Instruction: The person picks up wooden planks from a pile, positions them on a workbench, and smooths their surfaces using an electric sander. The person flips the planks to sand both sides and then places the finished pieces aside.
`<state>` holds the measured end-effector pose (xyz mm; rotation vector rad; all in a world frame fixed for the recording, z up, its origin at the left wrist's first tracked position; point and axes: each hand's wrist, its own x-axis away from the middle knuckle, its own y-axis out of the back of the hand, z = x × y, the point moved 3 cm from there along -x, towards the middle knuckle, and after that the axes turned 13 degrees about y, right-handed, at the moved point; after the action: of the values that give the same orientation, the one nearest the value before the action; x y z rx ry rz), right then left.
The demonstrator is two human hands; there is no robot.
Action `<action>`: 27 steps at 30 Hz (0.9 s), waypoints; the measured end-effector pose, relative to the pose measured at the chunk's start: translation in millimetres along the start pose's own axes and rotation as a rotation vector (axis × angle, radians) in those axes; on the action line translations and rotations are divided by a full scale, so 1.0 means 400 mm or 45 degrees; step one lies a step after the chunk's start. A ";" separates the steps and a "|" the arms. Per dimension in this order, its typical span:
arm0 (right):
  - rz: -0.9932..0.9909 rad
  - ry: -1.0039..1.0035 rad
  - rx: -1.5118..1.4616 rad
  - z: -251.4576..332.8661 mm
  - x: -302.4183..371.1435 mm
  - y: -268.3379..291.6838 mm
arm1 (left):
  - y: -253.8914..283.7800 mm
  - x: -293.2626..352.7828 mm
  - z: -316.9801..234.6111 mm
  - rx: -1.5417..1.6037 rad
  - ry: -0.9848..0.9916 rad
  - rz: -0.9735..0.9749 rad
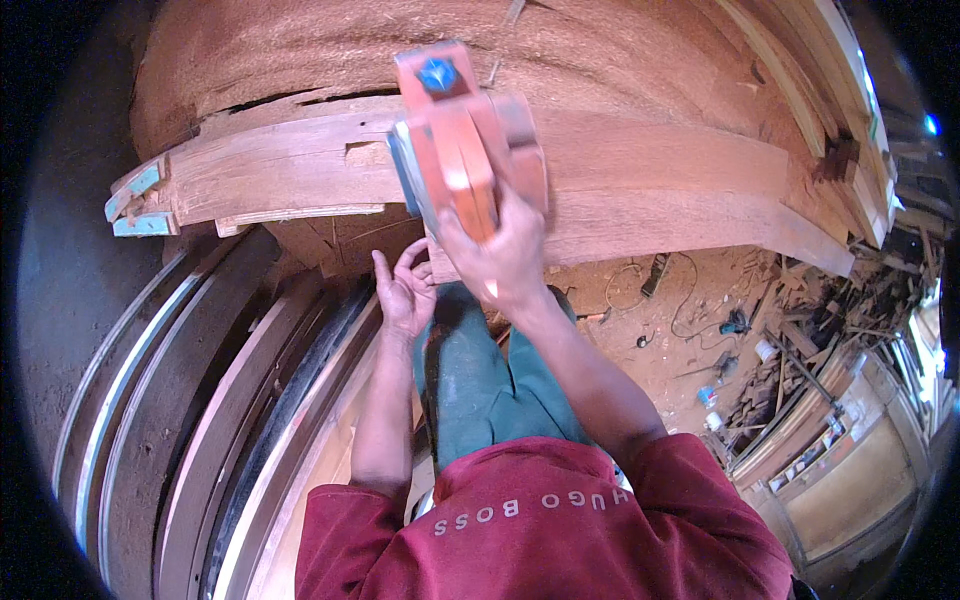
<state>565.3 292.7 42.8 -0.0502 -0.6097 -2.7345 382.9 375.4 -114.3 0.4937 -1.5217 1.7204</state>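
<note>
My right hand (497, 255) is closed around the rear handle of an orange electric planer (462, 140) with a blue knob on its front. The planer is over a thick, curved wooden board (650, 160) in front of me and hides part of it; motion blurs its edges. I cannot tell whether its base touches the wood. Just left of the right hand, my left hand (405, 290) is turned palm up, fingers apart and slightly bent. Its fingertips are close to the board's near edge, and it holds nothing.
Sawdust (300, 50) is heaped behind the board. Long planks (215, 430) lean at the left. On the right, a cord (690, 310) crosses the dusty floor, near a pile of wood scraps (800, 340) and a wooden panel (860, 465).
</note>
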 end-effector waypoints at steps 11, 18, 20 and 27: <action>0.035 -0.362 0.117 -0.095 0.377 0.218 | -0.007 0.011 0.016 -0.038 -0.077 -0.198; -0.064 -0.170 0.076 -0.089 0.166 0.185 | -0.004 0.016 0.014 -0.102 -0.112 -0.221; -0.108 -0.069 0.074 -0.116 0.055 0.189 | -0.007 0.021 0.018 -0.143 -0.128 -0.168; -0.041 -0.530 -1.088 0.051 -0.001 0.467 | 0.022 0.069 0.104 -0.209 -0.258 -0.420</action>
<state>627.1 142.4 137.2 -0.8190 0.5091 -2.8102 350.4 343.6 -91.3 0.8029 -1.6029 1.3129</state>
